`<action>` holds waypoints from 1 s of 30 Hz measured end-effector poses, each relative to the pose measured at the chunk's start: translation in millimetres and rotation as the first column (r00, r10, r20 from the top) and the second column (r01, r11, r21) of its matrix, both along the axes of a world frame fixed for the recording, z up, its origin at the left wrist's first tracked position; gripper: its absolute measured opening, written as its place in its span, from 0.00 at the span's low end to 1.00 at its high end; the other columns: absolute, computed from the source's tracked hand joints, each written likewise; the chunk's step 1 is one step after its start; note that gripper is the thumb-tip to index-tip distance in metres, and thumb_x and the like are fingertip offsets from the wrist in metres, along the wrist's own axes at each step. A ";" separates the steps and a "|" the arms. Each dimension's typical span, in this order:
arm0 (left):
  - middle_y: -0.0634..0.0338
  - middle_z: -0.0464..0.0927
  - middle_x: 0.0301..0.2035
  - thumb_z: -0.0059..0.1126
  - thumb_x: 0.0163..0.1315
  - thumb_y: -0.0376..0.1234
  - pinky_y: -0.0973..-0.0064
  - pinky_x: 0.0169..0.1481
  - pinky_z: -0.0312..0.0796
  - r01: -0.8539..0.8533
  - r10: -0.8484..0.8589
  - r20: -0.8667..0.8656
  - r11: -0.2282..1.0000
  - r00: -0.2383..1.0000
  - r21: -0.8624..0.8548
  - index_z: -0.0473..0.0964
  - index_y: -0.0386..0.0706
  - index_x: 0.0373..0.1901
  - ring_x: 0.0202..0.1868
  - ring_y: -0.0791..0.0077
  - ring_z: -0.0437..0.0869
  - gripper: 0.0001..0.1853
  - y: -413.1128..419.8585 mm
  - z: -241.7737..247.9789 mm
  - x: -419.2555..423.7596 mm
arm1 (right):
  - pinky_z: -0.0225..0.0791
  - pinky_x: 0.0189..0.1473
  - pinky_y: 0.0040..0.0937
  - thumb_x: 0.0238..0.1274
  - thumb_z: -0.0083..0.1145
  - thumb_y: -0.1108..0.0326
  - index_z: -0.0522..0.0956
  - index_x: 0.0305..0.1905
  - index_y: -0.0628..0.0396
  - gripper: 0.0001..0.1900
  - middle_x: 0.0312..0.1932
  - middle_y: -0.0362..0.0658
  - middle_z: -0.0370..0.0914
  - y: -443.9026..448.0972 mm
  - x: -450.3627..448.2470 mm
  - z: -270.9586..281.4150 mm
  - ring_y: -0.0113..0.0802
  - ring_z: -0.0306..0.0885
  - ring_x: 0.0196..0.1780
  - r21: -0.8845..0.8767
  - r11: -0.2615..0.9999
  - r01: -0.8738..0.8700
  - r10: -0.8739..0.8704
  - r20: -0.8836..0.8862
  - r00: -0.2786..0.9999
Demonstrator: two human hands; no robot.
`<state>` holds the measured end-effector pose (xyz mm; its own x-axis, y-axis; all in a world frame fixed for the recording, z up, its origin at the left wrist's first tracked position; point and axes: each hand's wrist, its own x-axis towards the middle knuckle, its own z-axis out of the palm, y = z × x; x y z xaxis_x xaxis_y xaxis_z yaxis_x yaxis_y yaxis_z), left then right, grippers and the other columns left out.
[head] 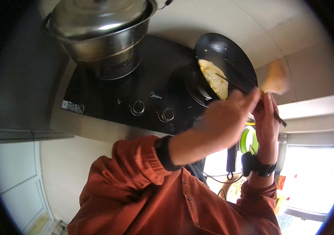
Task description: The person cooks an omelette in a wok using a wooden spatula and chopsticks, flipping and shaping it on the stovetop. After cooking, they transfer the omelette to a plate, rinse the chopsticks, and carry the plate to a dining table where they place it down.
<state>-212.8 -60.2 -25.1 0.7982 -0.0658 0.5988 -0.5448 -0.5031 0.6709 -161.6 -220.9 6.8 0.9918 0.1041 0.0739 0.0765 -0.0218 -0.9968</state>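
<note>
My left hand [228,114], blurred, reaches across the front of the black frying pan [217,44]. Its fingers meet those of my right hand [267,114]. Dark chopsticks [231,82] pass through my right hand, and their butt ends stick out beyond it. One tip touches a folded, pale yellow flatbread or omelette [214,77] in the pan. A blurred orange and cream object [275,77] rises from the fingertips where the hands meet; its kind and which hand grips it are unclear. What the left fingers hold is hidden.
A lidded steel pot [102,44] stands on the left burner of the black glass Midea cooktop [155,73]. Two knobs [167,114] are at its front. The black pan handle [231,160] points towards me, near a green-rimmed bowl [247,139]. Tiled wall [308,73] borders the right.
</note>
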 end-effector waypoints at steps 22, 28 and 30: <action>0.50 0.79 0.30 0.50 0.55 0.37 0.61 0.41 0.71 0.137 0.399 -0.349 0.472 0.848 0.871 0.79 0.43 0.33 0.35 0.52 0.80 0.11 38.5 28.7 102.6 | 0.67 0.31 0.26 0.61 0.50 0.63 0.77 0.38 0.62 0.12 0.25 0.49 0.77 -53.6 120.1 -38.9 0.30 0.73 0.26 -0.596 0.799 0.080 0.174 0.356 0.918; 0.52 0.79 0.31 0.50 0.57 0.38 0.61 0.41 0.71 0.045 0.422 -0.284 0.492 0.861 0.869 0.79 0.43 0.31 0.37 0.54 0.80 0.10 35.8 2.5 105.1 | 0.67 0.31 0.28 0.61 0.50 0.63 0.77 0.37 0.62 0.12 0.23 0.49 0.76 -58.5 135.1 -46.6 0.35 0.73 0.25 -0.599 0.797 0.074 0.154 0.321 0.935; 0.53 0.79 0.30 0.49 0.57 0.38 0.61 0.40 0.71 -0.009 0.427 -0.238 0.501 0.873 0.866 0.78 0.44 0.31 0.37 0.54 0.80 0.10 36.8 -5.0 105.2 | 0.67 0.31 0.28 0.61 0.49 0.63 0.78 0.36 0.61 0.12 0.22 0.50 0.76 -59.8 137.4 -46.9 0.36 0.73 0.24 -0.584 0.808 0.077 0.157 0.340 0.927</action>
<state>-107.6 -23.4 -30.1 0.9895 -0.1434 0.0170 -0.1432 -0.9896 -0.0105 -24.3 -280.7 -40.2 0.9005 0.2821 0.3309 0.4348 -0.5716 -0.6958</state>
